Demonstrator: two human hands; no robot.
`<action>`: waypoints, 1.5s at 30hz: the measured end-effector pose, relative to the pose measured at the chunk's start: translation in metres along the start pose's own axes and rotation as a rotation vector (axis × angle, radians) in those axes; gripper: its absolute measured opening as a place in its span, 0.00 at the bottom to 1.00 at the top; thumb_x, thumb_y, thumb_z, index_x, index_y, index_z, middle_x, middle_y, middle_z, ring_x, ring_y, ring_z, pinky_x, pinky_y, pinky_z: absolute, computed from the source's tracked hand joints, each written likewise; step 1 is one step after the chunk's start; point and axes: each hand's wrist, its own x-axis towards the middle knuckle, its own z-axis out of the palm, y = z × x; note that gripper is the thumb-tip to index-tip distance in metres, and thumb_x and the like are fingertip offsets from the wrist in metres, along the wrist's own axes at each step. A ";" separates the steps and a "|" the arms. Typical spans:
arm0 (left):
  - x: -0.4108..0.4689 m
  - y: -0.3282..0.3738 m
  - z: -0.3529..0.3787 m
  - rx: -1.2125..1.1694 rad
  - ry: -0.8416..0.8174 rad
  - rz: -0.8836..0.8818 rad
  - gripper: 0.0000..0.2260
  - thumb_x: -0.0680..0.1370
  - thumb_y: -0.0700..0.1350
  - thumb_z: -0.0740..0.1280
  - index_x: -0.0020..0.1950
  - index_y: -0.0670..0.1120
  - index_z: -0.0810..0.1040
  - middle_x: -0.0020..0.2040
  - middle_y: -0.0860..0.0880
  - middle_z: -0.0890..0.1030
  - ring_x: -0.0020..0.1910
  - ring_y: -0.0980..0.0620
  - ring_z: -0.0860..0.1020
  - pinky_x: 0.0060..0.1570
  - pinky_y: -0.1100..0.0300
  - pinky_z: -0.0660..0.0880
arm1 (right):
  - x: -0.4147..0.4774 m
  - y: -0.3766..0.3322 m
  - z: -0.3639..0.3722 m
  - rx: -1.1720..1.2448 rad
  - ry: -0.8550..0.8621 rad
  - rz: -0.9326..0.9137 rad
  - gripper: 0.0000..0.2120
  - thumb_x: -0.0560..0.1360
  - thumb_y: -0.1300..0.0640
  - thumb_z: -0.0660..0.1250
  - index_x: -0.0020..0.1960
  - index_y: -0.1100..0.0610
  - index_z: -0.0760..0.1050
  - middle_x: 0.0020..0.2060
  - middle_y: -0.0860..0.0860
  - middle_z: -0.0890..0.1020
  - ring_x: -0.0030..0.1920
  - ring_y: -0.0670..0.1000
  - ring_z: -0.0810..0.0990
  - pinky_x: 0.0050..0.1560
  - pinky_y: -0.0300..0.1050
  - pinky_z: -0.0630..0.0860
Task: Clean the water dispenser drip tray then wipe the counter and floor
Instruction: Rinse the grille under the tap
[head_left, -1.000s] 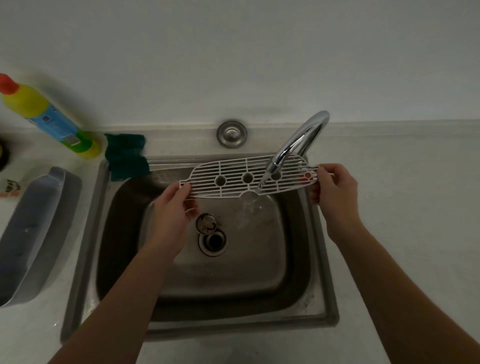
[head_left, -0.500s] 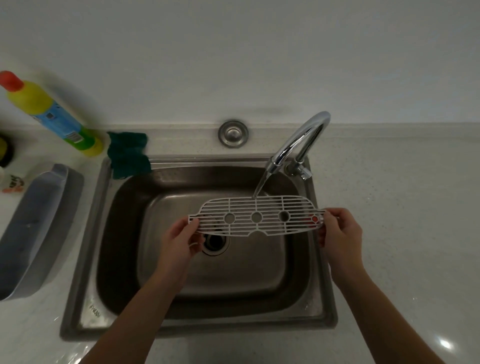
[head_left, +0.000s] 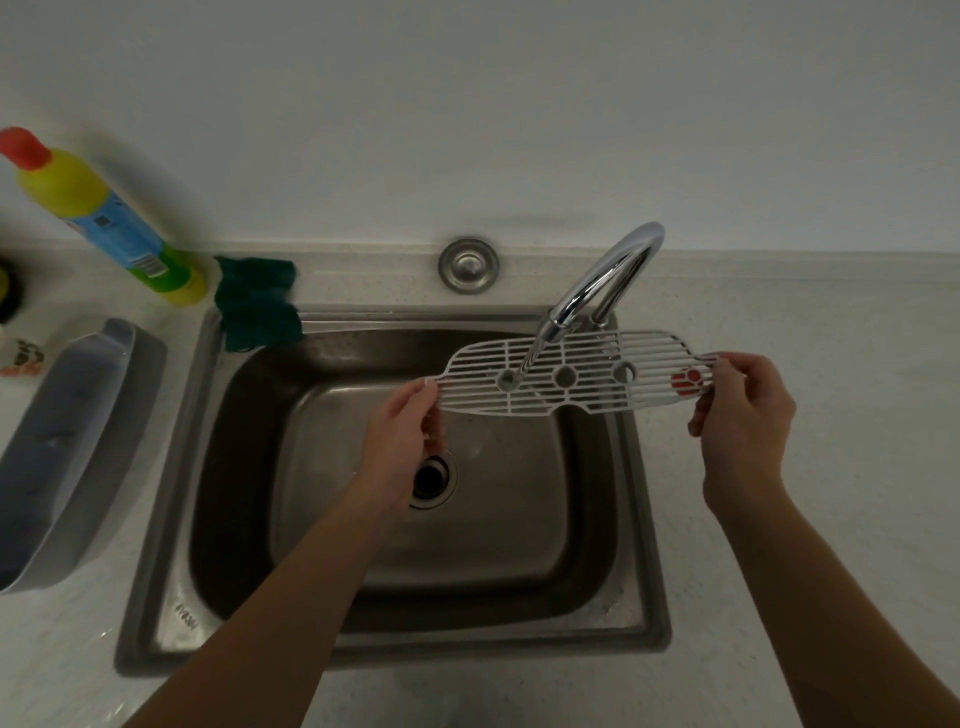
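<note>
I hold the white slotted drip tray grate (head_left: 597, 374) flat over the steel sink (head_left: 171, 519), under the running chrome faucet (head_left: 602, 280). Water falls on its left part near a round hole. My left hand (head_left: 400, 441) pinches the grate's left tip. My right hand (head_left: 743, 415) pinches the right end, beside a red float piece (head_left: 685, 384). The grey drip tray basin (head_left: 72, 457) lies on the counter at the left.
A yellow detergent bottle (head_left: 104, 218) with a red cap leans at the back left. A green cloth (head_left: 257, 304) drapes over the sink's back left corner. The drain (head_left: 431, 478) sits mid-basin. A round steel cap (head_left: 468, 266) is behind the sink. Pale counter (head_left: 805, 519) spreads to the right.
The grate was pulled toward me away from the stream, then moved back up and to the right under the faucet. Both hands kept their grip on its ends.
</note>
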 end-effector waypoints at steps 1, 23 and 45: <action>-0.001 -0.006 -0.001 0.004 0.013 -0.039 0.12 0.83 0.52 0.64 0.47 0.54 0.86 0.36 0.52 0.80 0.33 0.57 0.77 0.36 0.62 0.78 | -0.004 0.004 -0.003 -0.006 0.008 0.007 0.09 0.79 0.57 0.62 0.45 0.48 0.79 0.30 0.45 0.81 0.28 0.43 0.74 0.24 0.38 0.72; 0.021 -0.001 0.044 -0.204 -0.054 -0.148 0.11 0.85 0.47 0.64 0.57 0.42 0.82 0.31 0.53 0.74 0.29 0.58 0.72 0.32 0.62 0.72 | -0.001 -0.011 -0.023 0.030 0.113 -0.025 0.10 0.79 0.55 0.61 0.44 0.45 0.78 0.31 0.47 0.80 0.27 0.45 0.73 0.23 0.40 0.71; 0.006 0.019 -0.050 -0.101 0.036 0.011 0.12 0.83 0.39 0.64 0.57 0.49 0.86 0.56 0.44 0.87 0.53 0.47 0.87 0.46 0.57 0.83 | -0.001 0.005 0.035 0.151 -0.326 0.225 0.08 0.85 0.60 0.59 0.57 0.58 0.77 0.48 0.54 0.88 0.48 0.56 0.88 0.46 0.49 0.85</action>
